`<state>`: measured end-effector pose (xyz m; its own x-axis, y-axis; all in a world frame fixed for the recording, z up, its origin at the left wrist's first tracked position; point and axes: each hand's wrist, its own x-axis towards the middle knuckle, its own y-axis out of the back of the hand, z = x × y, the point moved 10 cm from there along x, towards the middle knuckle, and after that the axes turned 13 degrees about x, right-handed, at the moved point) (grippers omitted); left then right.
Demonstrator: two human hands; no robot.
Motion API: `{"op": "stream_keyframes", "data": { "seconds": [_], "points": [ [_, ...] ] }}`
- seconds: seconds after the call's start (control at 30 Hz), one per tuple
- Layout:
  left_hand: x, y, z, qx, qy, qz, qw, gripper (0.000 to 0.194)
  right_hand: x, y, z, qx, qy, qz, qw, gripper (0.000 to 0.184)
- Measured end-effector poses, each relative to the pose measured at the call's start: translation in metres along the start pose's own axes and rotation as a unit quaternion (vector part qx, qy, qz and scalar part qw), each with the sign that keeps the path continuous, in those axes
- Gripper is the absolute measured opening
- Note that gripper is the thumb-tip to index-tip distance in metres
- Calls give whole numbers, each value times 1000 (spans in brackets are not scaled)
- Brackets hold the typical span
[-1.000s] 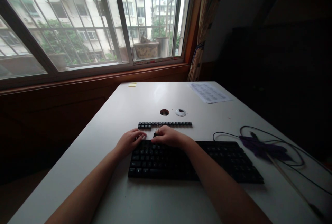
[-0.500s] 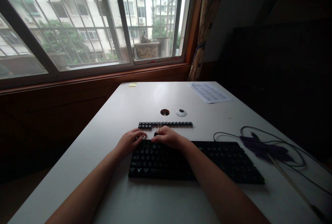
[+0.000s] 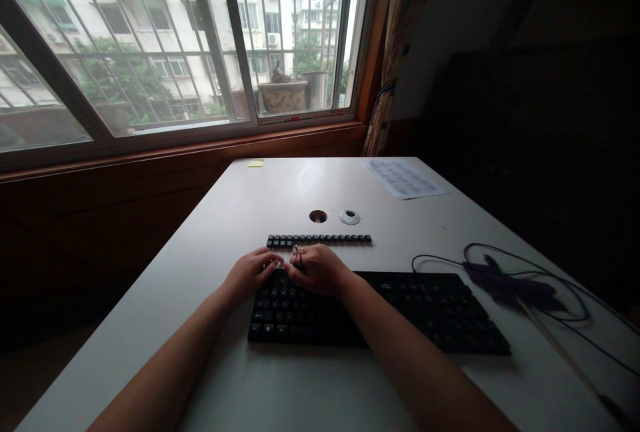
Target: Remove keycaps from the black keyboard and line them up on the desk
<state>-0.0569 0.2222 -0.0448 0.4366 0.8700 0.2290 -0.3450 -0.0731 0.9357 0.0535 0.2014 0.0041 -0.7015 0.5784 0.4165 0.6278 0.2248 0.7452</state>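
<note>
A black keyboard (image 3: 320, 319) lies across the desk under both forearms. My left hand (image 3: 253, 273) is at its upper left corner, fingers curled and fingertips drawn together; whatever is between them is too small to make out. Just beside it, my right hand (image 3: 316, 268) is closed around a small keycap puller (image 3: 299, 257), its thin wire prongs pointing away from me. The fingertips of both hands almost meet over the keyboard's top edge. Behind them, black keycaps (image 3: 340, 239) stand in a long row, with a shorter second row (image 3: 280, 243) at its left end.
Past the keycaps are a round hole (image 3: 318, 217) in the white desk (image 3: 215, 219) and a white ring-shaped cover (image 3: 349, 217). Printed sheets (image 3: 407, 180) lie at the far right, a yellow note (image 3: 256, 163) at the far left. Cables and purple cloth (image 3: 510, 285) lie right.
My right hand has turned and shifted slightly left, bringing the keycap puller down from the keycap rows towards my left fingertips. My left hand has barely moved.
</note>
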Motion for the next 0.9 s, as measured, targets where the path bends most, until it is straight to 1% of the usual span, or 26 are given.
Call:
{"op": "stream_keyframes", "data": {
  "seconds": [0.17,0.27,0.33,0.5,0.63,0.73,0.8,0.9],
  "points": [
    [0,0,0,9,3,-1,1000,24,1,-10,26,60,-61,-14,996,37],
    [0,0,0,9,5,-3,1000,25,1,-15,36,100,-99,-23,990,40],
    [0,0,0,4,3,-1,1000,25,1,-16,39,119,-114,-27,986,41],
    [0,1,1,2,0,-1,1000,26,1,-17,40,146,-123,-33,981,41],
    [0,2,2,0,1,2,1000,26,1,-17,41,158,-121,-33,980,42],
    [0,2,2,1,2,6,1000,25,1,-16,39,139,-109,-31,984,41],
    [0,2,1,3,1,6,1000,25,1,-11,31,97,-81,-17,992,39],
    [0,1,1,2,1,3,1000,25,0,-5,6,1,-10,3,1000,33]
  ]
}}
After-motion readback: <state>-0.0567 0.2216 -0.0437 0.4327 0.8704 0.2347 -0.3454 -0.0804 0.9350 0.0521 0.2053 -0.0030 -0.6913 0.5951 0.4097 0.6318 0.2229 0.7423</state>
